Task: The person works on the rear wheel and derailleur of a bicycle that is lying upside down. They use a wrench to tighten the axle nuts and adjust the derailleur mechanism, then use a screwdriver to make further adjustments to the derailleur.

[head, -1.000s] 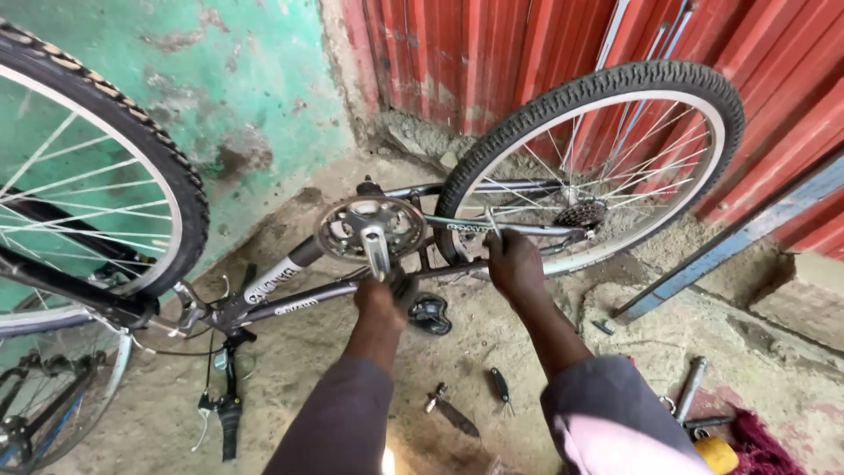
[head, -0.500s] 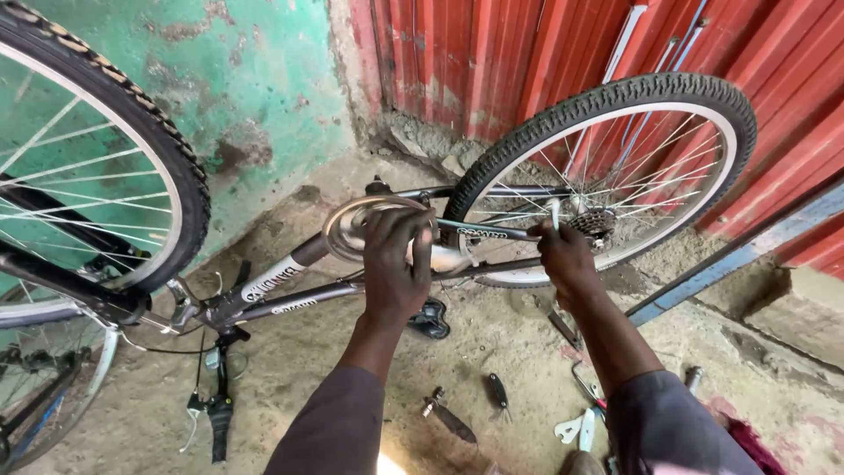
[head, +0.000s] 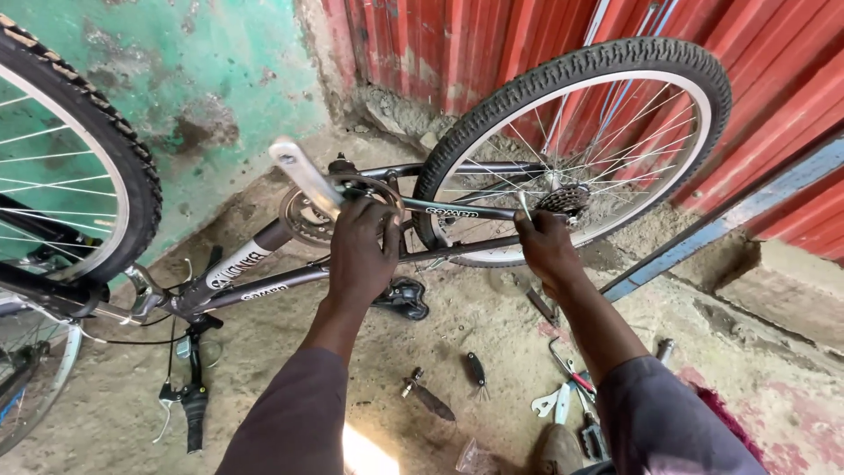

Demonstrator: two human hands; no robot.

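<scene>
Bicycle (head: 264, 281) lies upside down on the dirt floor so its drivetrain faces up; left hand (head: 362, 251) closes round the crank arm (head: 303, 176), right hand (head: 547, 246) pinches a thin tool (kind unclear) near the rear wheel (head: 580, 149).

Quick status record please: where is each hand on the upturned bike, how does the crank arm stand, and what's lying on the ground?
bike: upside down, grey frame, both wheels up
left hand: gripping the chainring at the crank
crank arm: silver, pointing up and to the left
right hand: closed on the frame stay near the rear wheel, holding a thin tool
rear cogs: just right of that hand
ground: pedal, multi-tool, wrenches
backdrop: green wall, red corrugated sheet
</scene>
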